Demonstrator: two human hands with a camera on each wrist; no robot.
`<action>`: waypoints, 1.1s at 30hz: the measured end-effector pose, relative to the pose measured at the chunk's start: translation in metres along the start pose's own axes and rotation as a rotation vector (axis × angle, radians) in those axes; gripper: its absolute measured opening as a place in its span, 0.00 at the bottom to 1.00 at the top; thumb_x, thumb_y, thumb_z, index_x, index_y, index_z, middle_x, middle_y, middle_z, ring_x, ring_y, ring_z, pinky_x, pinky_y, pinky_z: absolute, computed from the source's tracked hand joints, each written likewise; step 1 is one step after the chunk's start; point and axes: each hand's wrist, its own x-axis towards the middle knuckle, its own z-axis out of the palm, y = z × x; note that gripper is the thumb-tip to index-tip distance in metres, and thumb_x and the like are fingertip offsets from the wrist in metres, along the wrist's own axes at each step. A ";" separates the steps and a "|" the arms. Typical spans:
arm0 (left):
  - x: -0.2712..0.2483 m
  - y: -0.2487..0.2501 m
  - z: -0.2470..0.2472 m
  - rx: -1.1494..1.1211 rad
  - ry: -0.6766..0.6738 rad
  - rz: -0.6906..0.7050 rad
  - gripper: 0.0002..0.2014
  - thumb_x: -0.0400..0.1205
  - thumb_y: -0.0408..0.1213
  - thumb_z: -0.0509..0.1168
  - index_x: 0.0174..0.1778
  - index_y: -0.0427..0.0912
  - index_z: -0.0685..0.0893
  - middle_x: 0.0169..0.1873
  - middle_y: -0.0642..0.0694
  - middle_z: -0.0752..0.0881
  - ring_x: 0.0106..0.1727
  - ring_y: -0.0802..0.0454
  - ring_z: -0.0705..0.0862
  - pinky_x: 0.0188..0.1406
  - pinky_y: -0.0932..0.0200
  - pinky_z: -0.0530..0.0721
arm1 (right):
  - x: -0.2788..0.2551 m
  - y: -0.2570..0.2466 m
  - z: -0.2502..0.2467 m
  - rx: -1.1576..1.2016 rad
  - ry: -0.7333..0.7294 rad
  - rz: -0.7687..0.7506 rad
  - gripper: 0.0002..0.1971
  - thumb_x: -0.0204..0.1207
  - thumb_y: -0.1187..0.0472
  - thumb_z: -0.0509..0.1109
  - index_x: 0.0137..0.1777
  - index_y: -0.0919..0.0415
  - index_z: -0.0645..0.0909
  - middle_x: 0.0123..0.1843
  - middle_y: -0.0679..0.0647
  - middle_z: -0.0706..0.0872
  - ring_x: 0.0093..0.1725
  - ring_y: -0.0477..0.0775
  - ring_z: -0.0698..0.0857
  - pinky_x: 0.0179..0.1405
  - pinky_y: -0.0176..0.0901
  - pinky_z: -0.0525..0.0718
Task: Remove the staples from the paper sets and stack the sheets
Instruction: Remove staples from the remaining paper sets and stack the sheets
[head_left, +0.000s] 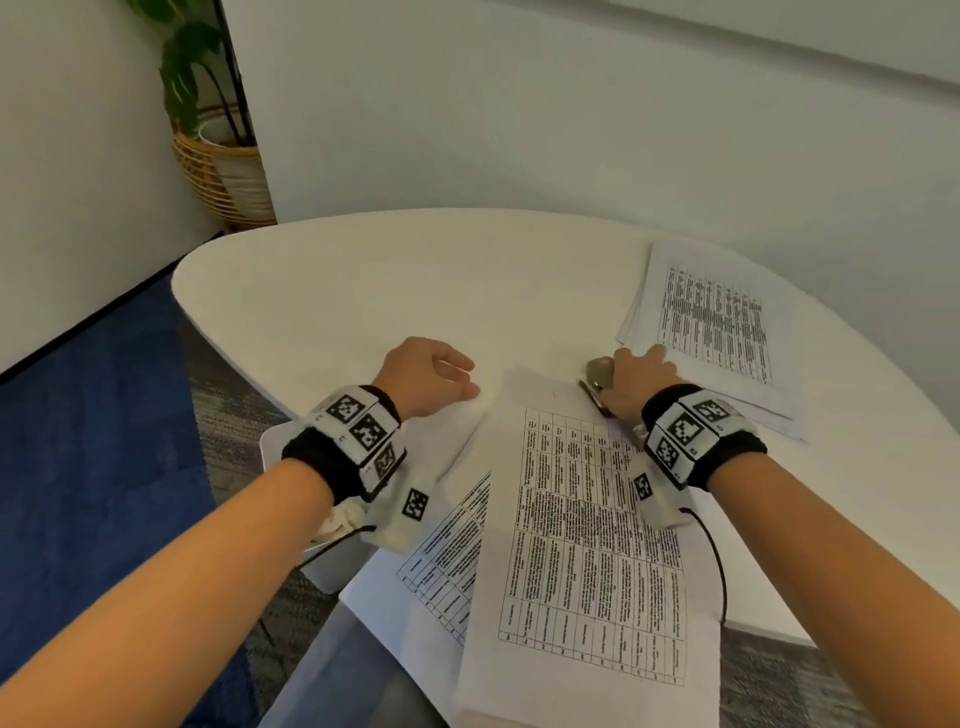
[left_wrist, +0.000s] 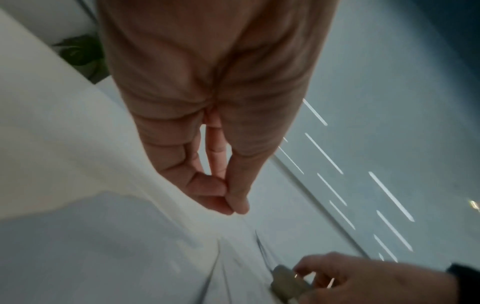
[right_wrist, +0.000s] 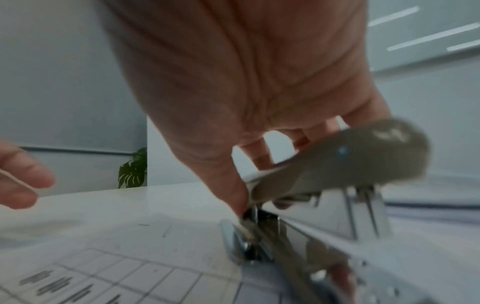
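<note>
The paper set (head_left: 582, 545) lies on the table (head_left: 363, 280) in front of us, over another sheet (head_left: 441, 551); a stack (head_left: 717, 332) sits beyond, to the right. The paper is light, limp and likely to slide or tear, so we judge it best pinned flat near the stapled corner. Our right hand (head_left: 636, 379) curls round the metal remover (right_wrist: 337, 164), stiff and firm to grip, at the set's top edge. Our left hand (head_left: 426, 374) hovers beside it, thumb and fingertip pressed together; whether they pinch anything, we cannot tell.
</note>
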 end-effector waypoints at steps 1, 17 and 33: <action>-0.005 -0.002 -0.002 -0.086 -0.014 -0.023 0.11 0.74 0.36 0.76 0.51 0.45 0.87 0.45 0.48 0.89 0.47 0.55 0.85 0.47 0.64 0.84 | -0.001 -0.002 -0.002 -0.060 0.065 0.008 0.22 0.82 0.50 0.56 0.70 0.63 0.69 0.70 0.67 0.66 0.66 0.66 0.72 0.62 0.58 0.75; -0.045 -0.022 0.000 -0.815 -0.128 -0.382 0.15 0.87 0.40 0.57 0.49 0.34 0.84 0.38 0.45 0.86 0.37 0.57 0.83 0.31 0.70 0.84 | -0.007 -0.033 0.006 0.106 0.022 -0.310 0.12 0.79 0.65 0.65 0.56 0.64 0.88 0.57 0.57 0.88 0.57 0.57 0.85 0.63 0.48 0.81; -0.046 -0.029 -0.007 -0.864 0.069 -0.246 0.09 0.79 0.25 0.68 0.53 0.38 0.85 0.49 0.43 0.87 0.48 0.55 0.86 0.46 0.68 0.87 | -0.006 -0.039 0.019 0.208 0.010 -0.246 0.14 0.82 0.63 0.58 0.57 0.71 0.81 0.56 0.68 0.83 0.57 0.67 0.82 0.53 0.51 0.78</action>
